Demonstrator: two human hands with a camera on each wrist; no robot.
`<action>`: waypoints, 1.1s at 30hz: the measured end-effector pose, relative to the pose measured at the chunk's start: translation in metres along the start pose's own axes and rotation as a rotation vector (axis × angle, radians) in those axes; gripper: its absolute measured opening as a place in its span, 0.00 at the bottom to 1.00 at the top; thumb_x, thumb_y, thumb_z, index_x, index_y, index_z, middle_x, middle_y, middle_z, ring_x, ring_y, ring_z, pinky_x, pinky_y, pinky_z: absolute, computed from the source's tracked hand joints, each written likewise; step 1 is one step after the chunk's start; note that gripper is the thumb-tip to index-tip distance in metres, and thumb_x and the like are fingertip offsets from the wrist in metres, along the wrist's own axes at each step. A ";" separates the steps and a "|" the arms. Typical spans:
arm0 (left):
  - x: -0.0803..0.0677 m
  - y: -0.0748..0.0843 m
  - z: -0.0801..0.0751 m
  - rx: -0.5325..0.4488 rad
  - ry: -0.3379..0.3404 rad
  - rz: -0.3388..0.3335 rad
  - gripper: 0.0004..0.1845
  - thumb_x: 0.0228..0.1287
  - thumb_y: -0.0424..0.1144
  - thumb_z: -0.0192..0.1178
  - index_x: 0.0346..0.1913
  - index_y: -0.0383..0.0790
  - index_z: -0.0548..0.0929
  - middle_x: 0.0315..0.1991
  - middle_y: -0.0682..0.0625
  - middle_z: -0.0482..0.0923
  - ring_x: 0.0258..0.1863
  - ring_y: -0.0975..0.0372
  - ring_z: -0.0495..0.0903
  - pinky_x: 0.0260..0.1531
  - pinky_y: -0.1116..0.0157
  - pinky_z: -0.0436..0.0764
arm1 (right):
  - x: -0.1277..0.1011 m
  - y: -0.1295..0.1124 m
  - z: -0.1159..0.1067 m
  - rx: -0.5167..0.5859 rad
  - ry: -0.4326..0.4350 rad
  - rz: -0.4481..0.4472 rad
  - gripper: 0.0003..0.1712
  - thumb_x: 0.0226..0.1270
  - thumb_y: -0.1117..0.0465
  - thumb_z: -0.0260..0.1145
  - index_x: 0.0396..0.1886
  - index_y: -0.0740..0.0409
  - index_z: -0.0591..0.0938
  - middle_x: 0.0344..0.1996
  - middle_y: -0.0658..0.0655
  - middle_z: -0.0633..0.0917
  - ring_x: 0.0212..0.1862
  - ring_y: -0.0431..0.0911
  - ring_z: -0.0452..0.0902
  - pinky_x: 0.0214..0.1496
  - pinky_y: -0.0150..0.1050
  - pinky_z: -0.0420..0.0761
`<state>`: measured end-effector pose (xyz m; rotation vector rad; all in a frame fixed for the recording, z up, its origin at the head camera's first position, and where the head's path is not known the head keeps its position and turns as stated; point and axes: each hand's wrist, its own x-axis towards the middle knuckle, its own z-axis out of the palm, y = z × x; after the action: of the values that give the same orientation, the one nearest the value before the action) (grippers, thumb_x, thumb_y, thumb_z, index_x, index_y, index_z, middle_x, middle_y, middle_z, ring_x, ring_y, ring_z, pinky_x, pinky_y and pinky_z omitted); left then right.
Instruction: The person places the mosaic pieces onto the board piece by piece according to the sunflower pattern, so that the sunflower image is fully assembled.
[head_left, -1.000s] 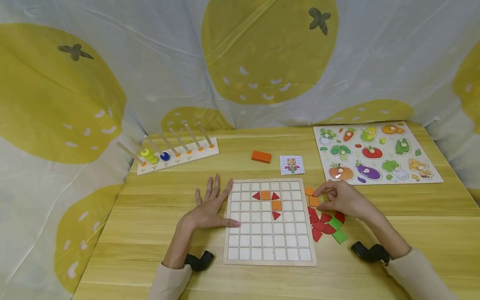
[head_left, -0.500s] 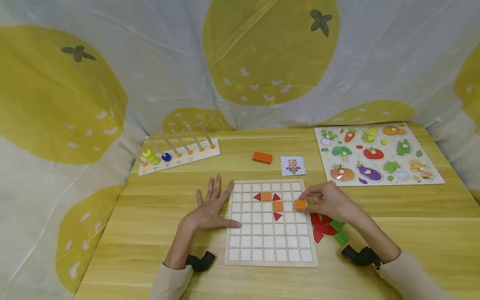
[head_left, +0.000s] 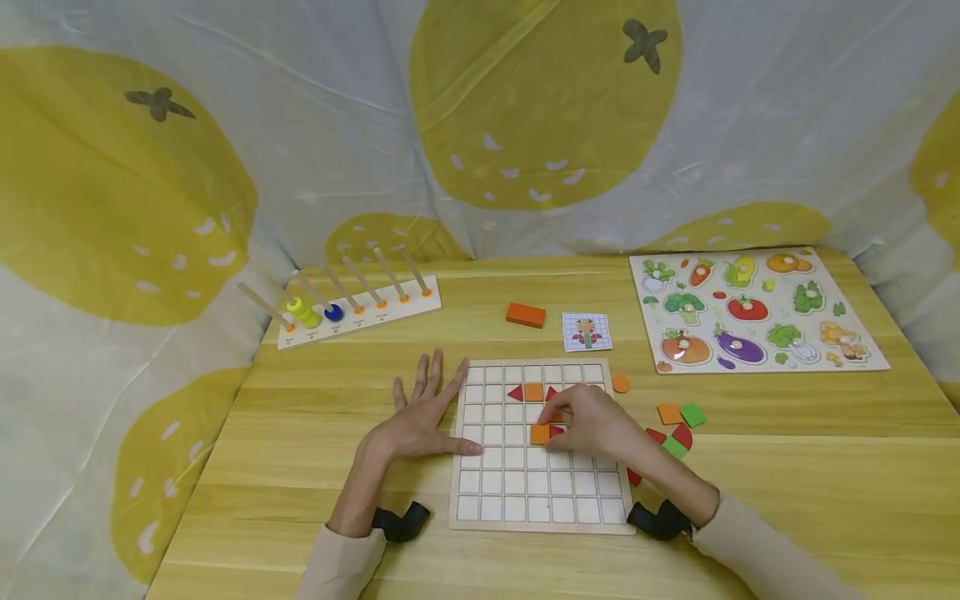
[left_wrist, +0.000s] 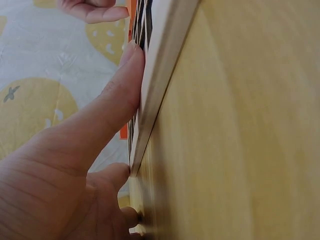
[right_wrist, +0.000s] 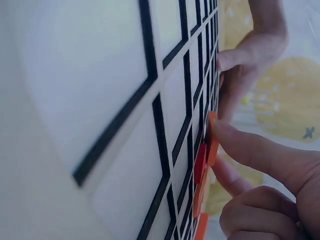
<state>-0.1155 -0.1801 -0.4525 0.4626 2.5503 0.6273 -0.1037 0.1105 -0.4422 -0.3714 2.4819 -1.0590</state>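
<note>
A wooden grid board (head_left: 502, 531) lies on the table. My left hand (head_left: 416, 425) rests with spread fingers at its left edge, the thumb over the grid. My right hand (head_left: 596, 421) pinches an orange square tile (head_left: 539, 434) between thumb and fingers at the board's middle. In the right wrist view this orange tile (right_wrist: 213, 142) stands tilted against the grid beside a red triangle tile (right_wrist: 200, 162). Farther up the board sit another orange square (head_left: 533, 392) and a red triangle (head_left: 516, 392) to its left. My right fingers partly hide other tiles there.
Right of the board lie an orange circle (head_left: 621, 384), an orange square (head_left: 669, 414), green squares (head_left: 693, 414) and red pieces, partly behind my right forearm. Beyond are an orange block (head_left: 526, 315), a pattern card (head_left: 587, 332), a vegetable puzzle (head_left: 765, 308) and a peg stand (head_left: 360, 312).
My right hand has picked up the orange square from beside the board and carried it left over the grid to the middle. The left hand has stayed in place.
</note>
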 end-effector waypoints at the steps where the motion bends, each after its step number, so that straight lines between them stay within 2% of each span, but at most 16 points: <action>1: 0.000 0.000 0.000 0.000 0.000 0.002 0.69 0.54 0.64 0.75 0.85 0.53 0.36 0.82 0.37 0.13 0.81 0.42 0.14 0.69 0.26 0.20 | 0.000 0.000 0.000 -0.002 0.003 0.003 0.11 0.52 0.63 0.84 0.34 0.52 0.91 0.25 0.49 0.79 0.32 0.44 0.67 0.33 0.35 0.64; 5: 0.001 0.000 0.000 0.002 -0.001 0.003 0.69 0.54 0.64 0.75 0.85 0.53 0.36 0.82 0.37 0.13 0.81 0.41 0.14 0.69 0.26 0.20 | 0.001 0.003 -0.001 0.064 -0.012 -0.022 0.12 0.52 0.64 0.84 0.36 0.53 0.91 0.18 0.48 0.69 0.24 0.42 0.61 0.27 0.32 0.59; 8: 0.001 0.000 0.000 -0.001 -0.002 0.001 0.69 0.54 0.65 0.75 0.85 0.53 0.36 0.82 0.37 0.13 0.81 0.42 0.14 0.69 0.26 0.20 | 0.001 0.006 -0.003 0.125 -0.036 -0.054 0.13 0.53 0.66 0.83 0.39 0.54 0.92 0.15 0.47 0.65 0.21 0.41 0.58 0.25 0.30 0.57; 16: 0.000 -0.002 0.000 -0.030 0.016 0.022 0.70 0.52 0.65 0.75 0.85 0.50 0.37 0.82 0.35 0.15 0.81 0.40 0.15 0.69 0.27 0.19 | 0.005 0.009 -0.002 0.123 -0.055 -0.075 0.11 0.54 0.66 0.82 0.39 0.54 0.93 0.19 0.47 0.71 0.23 0.42 0.60 0.26 0.30 0.59; 21: 0.001 -0.001 0.000 -0.008 0.002 0.002 0.69 0.54 0.65 0.75 0.85 0.52 0.36 0.82 0.37 0.14 0.81 0.42 0.14 0.70 0.27 0.19 | 0.007 0.007 0.001 0.110 -0.041 -0.080 0.11 0.53 0.66 0.83 0.36 0.52 0.94 0.25 0.49 0.81 0.29 0.44 0.64 0.27 0.31 0.60; 24: 0.001 0.000 0.000 -0.002 -0.005 -0.008 0.69 0.54 0.65 0.75 0.85 0.53 0.36 0.82 0.37 0.13 0.81 0.42 0.14 0.70 0.27 0.20 | 0.008 0.006 0.001 0.117 -0.034 -0.073 0.11 0.51 0.67 0.83 0.35 0.51 0.94 0.26 0.50 0.84 0.30 0.44 0.66 0.27 0.31 0.61; 28: 0.000 0.002 0.000 0.001 -0.002 -0.011 0.68 0.54 0.64 0.75 0.85 0.53 0.36 0.82 0.37 0.14 0.81 0.42 0.15 0.70 0.27 0.20 | 0.009 0.006 0.002 0.122 -0.037 -0.063 0.11 0.50 0.67 0.84 0.34 0.51 0.94 0.23 0.49 0.79 0.28 0.43 0.65 0.26 0.30 0.61; 33: -0.001 0.002 -0.001 0.009 0.002 -0.006 0.69 0.53 0.64 0.76 0.85 0.52 0.37 0.82 0.37 0.14 0.81 0.41 0.16 0.70 0.26 0.21 | 0.005 0.008 -0.003 0.160 -0.063 -0.078 0.11 0.54 0.64 0.82 0.38 0.53 0.93 0.17 0.46 0.70 0.20 0.40 0.59 0.24 0.29 0.59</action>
<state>-0.1150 -0.1786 -0.4504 0.4573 2.5566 0.6152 -0.1104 0.1158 -0.4478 -0.4482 2.3256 -1.2478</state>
